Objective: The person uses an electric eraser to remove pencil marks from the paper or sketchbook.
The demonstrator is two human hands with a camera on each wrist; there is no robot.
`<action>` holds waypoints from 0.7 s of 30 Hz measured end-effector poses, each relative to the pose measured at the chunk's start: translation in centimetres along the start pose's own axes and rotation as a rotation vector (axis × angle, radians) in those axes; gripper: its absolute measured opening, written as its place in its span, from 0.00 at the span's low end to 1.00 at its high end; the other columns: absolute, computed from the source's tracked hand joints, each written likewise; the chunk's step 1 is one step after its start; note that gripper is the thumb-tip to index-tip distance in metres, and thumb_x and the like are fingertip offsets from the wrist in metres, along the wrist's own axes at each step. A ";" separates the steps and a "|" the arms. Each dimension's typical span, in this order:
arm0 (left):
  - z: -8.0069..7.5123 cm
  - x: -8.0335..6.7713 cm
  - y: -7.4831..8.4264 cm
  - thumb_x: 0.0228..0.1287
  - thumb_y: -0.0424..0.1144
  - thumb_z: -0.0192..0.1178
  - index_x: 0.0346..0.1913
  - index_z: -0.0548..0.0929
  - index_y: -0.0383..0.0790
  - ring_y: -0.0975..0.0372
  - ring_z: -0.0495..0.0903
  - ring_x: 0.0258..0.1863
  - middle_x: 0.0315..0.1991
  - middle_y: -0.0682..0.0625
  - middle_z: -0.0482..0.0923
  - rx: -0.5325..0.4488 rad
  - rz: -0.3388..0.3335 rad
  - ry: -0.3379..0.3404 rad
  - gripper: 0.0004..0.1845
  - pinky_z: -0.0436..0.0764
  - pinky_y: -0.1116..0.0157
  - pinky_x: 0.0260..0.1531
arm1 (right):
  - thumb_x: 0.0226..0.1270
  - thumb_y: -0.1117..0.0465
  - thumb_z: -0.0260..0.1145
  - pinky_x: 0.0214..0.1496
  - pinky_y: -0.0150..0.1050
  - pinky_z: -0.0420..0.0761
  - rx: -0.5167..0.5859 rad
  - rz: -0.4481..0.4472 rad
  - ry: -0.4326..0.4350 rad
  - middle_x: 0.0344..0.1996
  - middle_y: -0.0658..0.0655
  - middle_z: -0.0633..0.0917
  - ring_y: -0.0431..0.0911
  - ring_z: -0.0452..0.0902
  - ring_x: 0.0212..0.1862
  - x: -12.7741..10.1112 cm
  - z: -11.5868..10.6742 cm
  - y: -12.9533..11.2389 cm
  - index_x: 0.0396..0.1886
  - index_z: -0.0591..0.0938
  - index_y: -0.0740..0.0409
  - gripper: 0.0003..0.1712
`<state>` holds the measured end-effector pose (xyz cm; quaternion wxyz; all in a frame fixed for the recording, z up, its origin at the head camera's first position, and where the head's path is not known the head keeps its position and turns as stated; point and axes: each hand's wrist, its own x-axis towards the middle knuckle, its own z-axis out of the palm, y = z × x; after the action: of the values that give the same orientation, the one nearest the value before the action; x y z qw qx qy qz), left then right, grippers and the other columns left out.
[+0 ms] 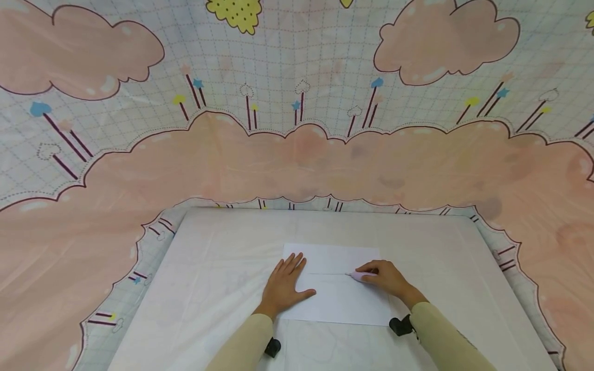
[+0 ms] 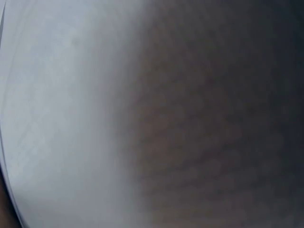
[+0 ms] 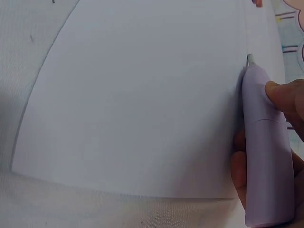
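A white sheet of paper (image 1: 339, 304) lies on the white-covered table. My left hand (image 1: 284, 286) rests palm down on its left side, fingers spread and thumb pointing right. My right hand (image 1: 387, 278) grips a chunky lilac pen-shaped tool (image 3: 268, 156) at the sheet's right side. In the right wrist view, its narrow metal tip meets the paper, and the thumb presses the barrel's side with fingers curled behind. A thin straight line runs across the paper from near my left hand to the tip; whether it is drawn, creased or cut, I cannot tell. The left wrist view is blurred.
The table (image 1: 223, 247) has a white cloth over it. Behind and around it hangs a patterned curtain (image 1: 297, 165) with pink clouds. Black wrist cameras sit by both cuffs, the right one (image 1: 400, 325) just off the paper's lower right corner.
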<state>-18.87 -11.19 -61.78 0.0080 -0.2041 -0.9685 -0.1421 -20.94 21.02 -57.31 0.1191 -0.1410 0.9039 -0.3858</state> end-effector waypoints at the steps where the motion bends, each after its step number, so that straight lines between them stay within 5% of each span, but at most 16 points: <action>1: 0.0 0.0 0.0 0.58 0.76 0.49 0.76 0.60 0.46 0.58 0.49 0.78 0.78 0.54 0.53 -0.002 0.004 0.006 0.51 0.51 0.53 0.76 | 0.64 0.58 0.69 0.53 0.43 0.80 -0.002 0.004 0.001 0.46 0.54 0.87 0.48 0.80 0.49 0.0 0.0 -0.1 0.46 0.89 0.54 0.12; 7: 0.0 0.0 0.0 0.58 0.75 0.50 0.76 0.61 0.46 0.57 0.49 0.78 0.78 0.53 0.54 -0.005 0.010 0.016 0.50 0.51 0.52 0.76 | 0.63 0.59 0.69 0.57 0.52 0.79 -0.018 0.069 0.021 0.48 0.55 0.86 0.51 0.79 0.52 -0.4 -0.4 0.1 0.45 0.89 0.52 0.11; 21: 0.1 0.0 -0.2 0.58 0.76 0.49 0.76 0.61 0.47 0.58 0.48 0.78 0.78 0.54 0.53 -0.007 0.003 0.009 0.51 0.50 0.53 0.77 | 0.64 0.59 0.69 0.55 0.49 0.80 -0.016 0.025 0.009 0.48 0.56 0.87 0.51 0.80 0.51 -0.2 -0.1 0.6 0.45 0.89 0.53 0.11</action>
<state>-18.97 -11.31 -61.96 0.0120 -0.2051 -0.9676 -0.1466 -20.91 21.55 -57.65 0.1188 -0.1290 0.9092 -0.3776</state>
